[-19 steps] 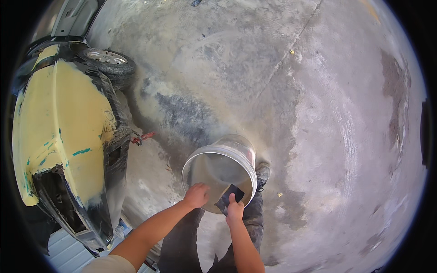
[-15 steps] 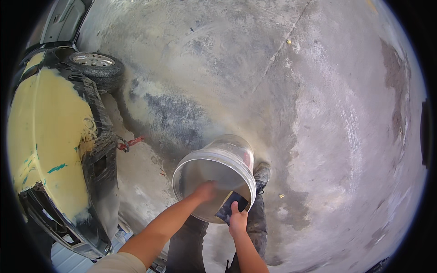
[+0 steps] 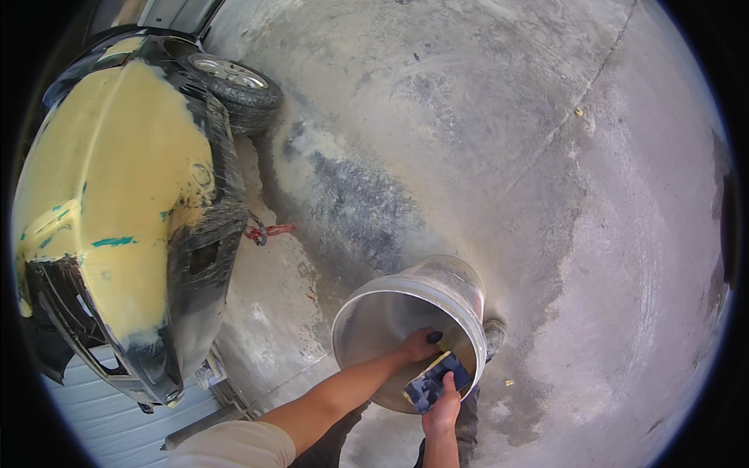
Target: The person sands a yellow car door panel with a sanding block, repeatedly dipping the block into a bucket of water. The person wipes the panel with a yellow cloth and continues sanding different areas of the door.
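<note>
- Black pad (image 3: 429, 388) at the near rim of the bucket (image 3: 459, 282), gripped by the right hand (image 3: 442, 409): a slack thumb could drop it.
- Left hand (image 3: 413, 345) holds a small black object (image 3: 434, 337); a bump could tip the bucket.

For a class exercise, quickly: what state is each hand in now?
Left hand: closed on a black-ended object, kind unclear.
Right hand: closed, holding a dark, yellow-edged sanding block.

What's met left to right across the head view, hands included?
Yellow-coated car body, red strap, white-rimmed bucket, shoe, upper yellow scrap. Within the bucket's span: left hand, then right hand.
</note>
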`<state>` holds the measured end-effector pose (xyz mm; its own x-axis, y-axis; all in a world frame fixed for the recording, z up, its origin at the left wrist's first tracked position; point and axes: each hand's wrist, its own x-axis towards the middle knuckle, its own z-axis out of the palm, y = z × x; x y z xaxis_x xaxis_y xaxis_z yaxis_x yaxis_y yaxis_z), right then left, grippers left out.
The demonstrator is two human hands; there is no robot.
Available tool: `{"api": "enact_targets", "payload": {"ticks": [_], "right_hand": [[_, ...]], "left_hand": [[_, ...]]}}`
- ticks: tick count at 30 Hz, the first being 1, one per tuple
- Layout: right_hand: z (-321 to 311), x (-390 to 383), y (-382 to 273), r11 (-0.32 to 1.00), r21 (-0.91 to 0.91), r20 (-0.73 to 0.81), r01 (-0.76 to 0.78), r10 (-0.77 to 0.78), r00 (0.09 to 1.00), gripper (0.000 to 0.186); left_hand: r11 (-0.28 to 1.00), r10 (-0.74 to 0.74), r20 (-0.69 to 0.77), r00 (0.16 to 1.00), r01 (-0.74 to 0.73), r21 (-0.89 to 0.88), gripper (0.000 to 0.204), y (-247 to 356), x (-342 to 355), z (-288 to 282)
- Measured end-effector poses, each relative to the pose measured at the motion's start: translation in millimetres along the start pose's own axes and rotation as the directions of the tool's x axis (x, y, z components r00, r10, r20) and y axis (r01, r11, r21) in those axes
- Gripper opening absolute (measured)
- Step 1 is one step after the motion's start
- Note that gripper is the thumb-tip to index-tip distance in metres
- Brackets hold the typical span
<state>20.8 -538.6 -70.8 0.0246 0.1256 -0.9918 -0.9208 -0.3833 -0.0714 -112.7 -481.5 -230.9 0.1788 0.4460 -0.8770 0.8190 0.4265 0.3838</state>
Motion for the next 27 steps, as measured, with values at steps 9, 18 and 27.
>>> {"api": "enact_targets", "payload": {"ticks": [9, 18, 27], "right_hand": [[92, -57, 3, 0.995, 0.048, 0.121, -0.083, 0.077, 0.990, 0.039], [204, -277, -11, 0.890, -0.252, 0.634, 0.381, -0.146, 0.759, 0.057], [231, -311, 16, 0.960, -0.063, 0.626, 0.274, -0.176, 0.760, 0.060]], "left_hand": [[0.444, -0.112, 0.082, 0.990, 0.124, -0.887, 0.055, 122, -216, -127], [0.403, -0.035, 0.074, 0.997, 0.082, -0.912, 0.044, 194, -348, -331], [0.872, 0.070, -0.025, 0.997, -0.049, 0.487, 0.027, 390, -519, -478]]}}
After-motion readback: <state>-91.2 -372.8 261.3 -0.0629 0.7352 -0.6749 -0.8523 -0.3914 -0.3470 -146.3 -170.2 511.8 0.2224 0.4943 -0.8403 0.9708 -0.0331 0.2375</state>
